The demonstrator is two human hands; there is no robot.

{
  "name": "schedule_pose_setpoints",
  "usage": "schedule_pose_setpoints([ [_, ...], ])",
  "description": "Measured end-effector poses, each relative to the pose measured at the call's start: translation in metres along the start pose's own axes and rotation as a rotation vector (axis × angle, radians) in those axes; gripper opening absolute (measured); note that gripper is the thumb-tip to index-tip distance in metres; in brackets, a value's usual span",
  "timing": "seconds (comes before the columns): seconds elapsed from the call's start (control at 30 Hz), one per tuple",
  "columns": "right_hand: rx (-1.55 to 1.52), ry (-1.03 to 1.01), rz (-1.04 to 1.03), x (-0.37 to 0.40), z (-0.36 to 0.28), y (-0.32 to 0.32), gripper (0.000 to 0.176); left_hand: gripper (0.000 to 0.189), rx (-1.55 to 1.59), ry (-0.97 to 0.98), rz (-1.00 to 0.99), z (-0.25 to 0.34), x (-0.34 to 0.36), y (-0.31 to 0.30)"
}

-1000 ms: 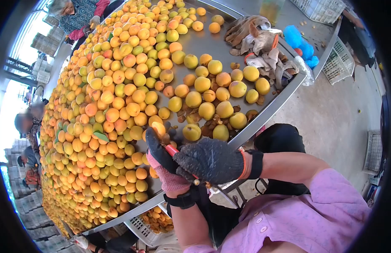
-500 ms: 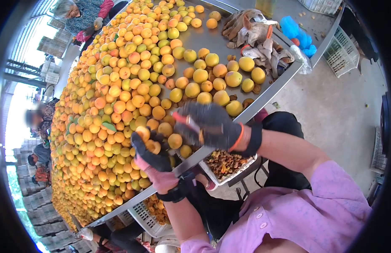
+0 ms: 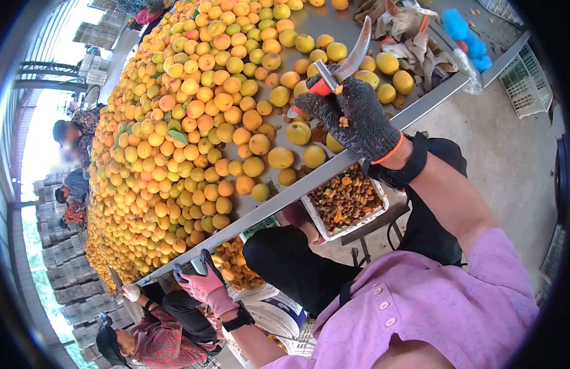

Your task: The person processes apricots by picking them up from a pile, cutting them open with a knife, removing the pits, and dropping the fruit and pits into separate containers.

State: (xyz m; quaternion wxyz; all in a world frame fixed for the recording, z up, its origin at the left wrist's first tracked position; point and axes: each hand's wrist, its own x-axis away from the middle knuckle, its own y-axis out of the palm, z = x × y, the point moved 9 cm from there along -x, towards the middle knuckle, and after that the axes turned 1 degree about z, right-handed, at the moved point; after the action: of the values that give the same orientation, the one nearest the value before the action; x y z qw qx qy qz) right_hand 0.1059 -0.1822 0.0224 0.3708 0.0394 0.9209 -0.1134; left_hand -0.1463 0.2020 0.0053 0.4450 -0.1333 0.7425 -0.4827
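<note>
My right hand (image 3: 358,117), in a dark knitted glove, grips a curved knife (image 3: 357,52) with a red and metal handle. Its blade points up and away over the sheet-metal table (image 3: 315,178), where whole apricots (image 3: 280,157) lie close by. Bits of orange flesh cling to the knife and glove. Below the table edge, my left hand (image 3: 205,284), in a pink and black glove, has its fingers apart and shows no fruit in it. Beside it, halved apricots (image 3: 234,261) fill a container under the table.
A white crate of brown pits and scraps (image 3: 346,200) stands by my knees. Cloths (image 3: 408,37) and a blue plastic bag (image 3: 466,40) lie at the table's far right. Another person (image 3: 156,335) sits at lower left; a white bucket (image 3: 275,317) stands nearby.
My left hand has moved from above the table down to the container of halves, and the apricot halves it held are gone from it. My right hand has moved up and right with the knife.
</note>
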Motion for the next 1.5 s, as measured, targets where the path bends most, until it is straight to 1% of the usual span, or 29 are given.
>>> schedule_pose_setpoints([
  [0.03,0.002,-0.001,0.0,0.0,0.001,0.002,0.025,0.05,0.116,0.016,-0.017,0.026,-0.008,-0.017],
  [0.1,0.026,0.042,-0.003,0.003,0.006,0.008,0.029,0.046,0.529,0.197,-0.251,0.074,-0.019,0.003],
  [0.17,0.045,0.048,-0.058,0.002,0.006,0.017,0.031,0.045,0.674,0.301,-0.459,0.143,-0.02,0.008],
  [0.23,0.073,0.059,-0.104,0.003,0.005,0.021,0.032,0.048,0.423,0.394,-0.707,0.199,-0.016,0.026],
  [0.3,0.157,0.196,-0.218,0.005,0.012,0.027,0.022,0.05,0.164,0.596,-0.845,0.229,-0.004,0.073],
  [0.43,0.148,0.18,-0.213,-0.003,0.007,0.027,0.022,0.052,0.169,0.682,-0.898,0.235,-0.009,0.091],
  [0.5,0.166,0.094,-0.176,-0.01,0.001,0.026,0.022,0.049,0.557,0.499,-0.931,0.223,-0.018,0.092],
  [0.53,0.103,0.09,-0.142,-0.011,0.004,0.025,0.024,0.046,0.698,0.191,-1.07,0.203,-0.016,0.095],
  [0.57,0.041,0.091,-0.109,-0.015,0.003,0.021,0.027,0.037,0.941,-0.062,-1.065,0.187,-0.017,0.082],
  [0.6,-0.116,0.274,-0.164,-0.012,0.012,0.022,0.025,0.035,1.208,-0.107,-1.041,0.181,-0.018,0.06],
  [0.63,-0.12,0.279,-0.178,-0.01,0.013,0.023,0.025,0.032,1.469,-0.167,-1.004,0.174,-0.018,0.028],
  [0.7,0.008,0.146,-0.156,-0.006,0.008,0.019,0.024,0.034,1.797,-0.491,-1.079,0.162,0.001,0.004],
  [0.73,-0.187,0.29,-0.238,0.002,0.01,0.024,0.025,0.043,1.833,-0.416,-1.073,0.16,0.01,-0.009],
  [0.77,-0.184,0.288,-0.248,0.011,0.006,0.024,0.025,0.047,1.89,-0.397,-1.149,0.163,0.021,-0.021],
  [0.87,-0.184,0.441,-0.342,0.04,0.007,0.03,0.028,0.049,1.951,-0.388,-0.903,0.163,0.051,-0.05],
  [0.9,-0.176,0.434,-0.347,0.047,-0.008,0.026,0.028,0.049,1.915,-0.301,-0.781,0.159,0.057,-0.057],
  [0.97,-0.433,0.54,-0.436,0.062,-0.039,0.026,0.028,0.049,1.884,-0.22,-0.656,0.151,0.061,-0.071],
  [1.0,-0.31,0.337,-0.46,0.06,-0.063,0.016,0.025,0.049,2.131,-0.427,-0.909,0.16,0.074,-0.072],
  [1.03,-0.298,0.335,-0.459,0.07,-0.07,0.012,0.025,0.049,2.352,-0.651,-1.183,0.171,0.089,-0.081],
  [1.07,-0.171,-0.014,-0.37,0.071,-0.1,-0.001,0.023,0.047,2.255,-0.495,-1.006,0.171,0.089,-0.098],
  [1.1,-0.04,-0.363,-0.275,0.079,-0.136,-0.014,0.022,0.047,2.27,-0.486,-1.016,0.171,0.092,-0.097],
  [1.13,-0.024,-0.37,-0.275,0.083,-0.15,-0.024,0.022,0.047,2.266,-0.53,-1.091,0.171,0.1,-0.088],
  [1.17,-0.264,-0.09,-0.397,0.078,-0.156,-0.029,0.023,0.046,2.26,-0.575,-1.167,0.17,0.109,-0.081],
  [1.2,-0.502,0.197,-0.508,0.085,-0.155,-0.026,0.025,0.031,2.296,-0.359,-1.221,0.175,0.111,-0.093],
  [1.23,-0.489,0.192,-0.504,0.095,-0.157,-0.027,0.025,0.031,2.307,-0.35,-1.23,0.178,0.116,-0.098],
  [1.3,-0.196,0.255,-0.582,0.122,-0.143,-0.021,0.033,0.038,2.181,-0.408,-1.09,0.176,0.121,-0.114],
  [1.37,-0.209,0.295,-0.533,0.132,-0.143,-0.027,0.034,0.049,2.169,-0.439,-1.092,0.176,0.135,-0.113],
  [1.43,-0.058,-0.048,-0.375,0.139,-0.159,-0.045,0.033,0.053,1.812,0.411,-0.36,0.163,0.126,-0.152],
  [1.5,0.01,-0.117,-0.407,0.141,-0.17,-0.051,0.032,0.059,1.736,0.504,-0.247,0.16,0.131,-0.156],
])
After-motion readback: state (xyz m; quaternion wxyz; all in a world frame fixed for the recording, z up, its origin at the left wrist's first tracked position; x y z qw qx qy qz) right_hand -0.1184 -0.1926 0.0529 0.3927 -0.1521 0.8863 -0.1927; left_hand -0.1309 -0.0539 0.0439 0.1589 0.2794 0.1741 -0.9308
